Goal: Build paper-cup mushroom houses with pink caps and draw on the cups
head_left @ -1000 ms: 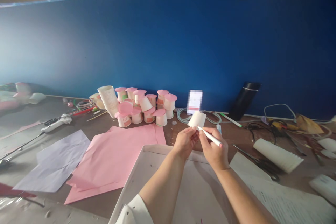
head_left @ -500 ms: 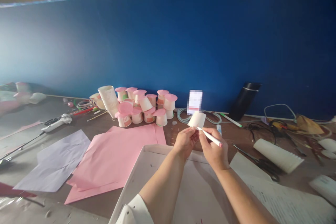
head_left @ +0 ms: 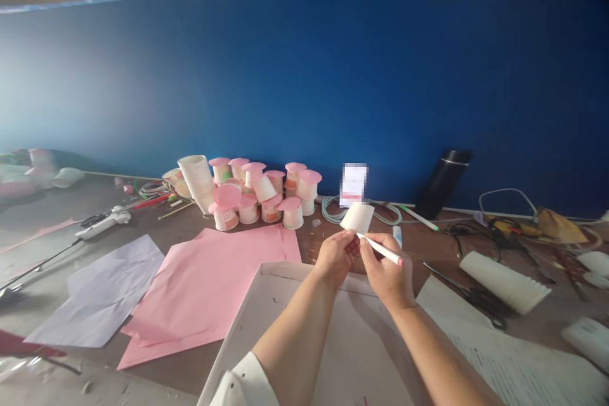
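Paper cup [head_left: 358,218], plain white, tilts in the grip of the left hand [head_left: 335,257]; the grip of the right hand [head_left: 391,273] is closed around a white marker [head_left: 383,250], tip near the cup's lower edge. Beneath the forearms [head_left: 304,323] lies a shallow box [head_left: 280,268]; left on the counter [head_left: 311,244], pink sheets [head_left: 214,285]; behind these, pink-topped cups [head_left: 292,218].

One head-worn camera looks forward and down over the person's hands [head_left: 387,273] at close range, across the surface [head_left: 176,375] to the blue panel [head_left: 304,76] behind.
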{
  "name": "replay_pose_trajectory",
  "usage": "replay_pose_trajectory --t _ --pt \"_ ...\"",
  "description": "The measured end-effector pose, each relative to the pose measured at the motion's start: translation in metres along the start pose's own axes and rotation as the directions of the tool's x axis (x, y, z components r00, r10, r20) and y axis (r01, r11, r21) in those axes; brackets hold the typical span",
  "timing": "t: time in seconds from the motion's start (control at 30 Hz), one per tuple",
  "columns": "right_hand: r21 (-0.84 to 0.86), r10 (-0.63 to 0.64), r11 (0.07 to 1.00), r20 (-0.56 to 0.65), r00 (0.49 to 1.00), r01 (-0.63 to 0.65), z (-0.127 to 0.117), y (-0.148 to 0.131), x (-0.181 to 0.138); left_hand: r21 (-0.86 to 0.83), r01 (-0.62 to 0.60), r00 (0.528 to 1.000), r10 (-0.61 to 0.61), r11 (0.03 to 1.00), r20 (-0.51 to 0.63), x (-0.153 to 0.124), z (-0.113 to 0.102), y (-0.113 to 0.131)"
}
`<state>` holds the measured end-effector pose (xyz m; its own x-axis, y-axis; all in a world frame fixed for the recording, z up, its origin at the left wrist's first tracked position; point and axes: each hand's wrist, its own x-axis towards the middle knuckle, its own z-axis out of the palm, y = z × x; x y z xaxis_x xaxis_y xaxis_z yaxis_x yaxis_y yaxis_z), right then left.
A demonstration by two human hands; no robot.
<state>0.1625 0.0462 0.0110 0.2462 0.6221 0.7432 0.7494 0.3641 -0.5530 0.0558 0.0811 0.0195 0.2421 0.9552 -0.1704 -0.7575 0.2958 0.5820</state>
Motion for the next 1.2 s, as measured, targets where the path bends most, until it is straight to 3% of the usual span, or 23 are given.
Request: replay_pose_trajectory --t 0.33,0.57,1.2 --pt "0.066 -0.021 0.998 -0.033 0.999 0.023 0.0 -0.002 0.0 -0.055 0.015 1.0 -0.015 0.998 0.0 0.0 0.0 0.0" --pt "0.151 0.027 0.989 -0.113 0.993 -0.01 0.0 0.006 0.002 -0.135 0.079 0.993 -0.09 0.988 -0.078 -0.003 0.003 0.007" --pt "0.119 0.003 0.993 -0.121 0.993 0.011 -0.002 0.002 0.003 -0.084 0.11 0.991 -0.115 0.99 -0.065 -0.001 0.002 0.006"
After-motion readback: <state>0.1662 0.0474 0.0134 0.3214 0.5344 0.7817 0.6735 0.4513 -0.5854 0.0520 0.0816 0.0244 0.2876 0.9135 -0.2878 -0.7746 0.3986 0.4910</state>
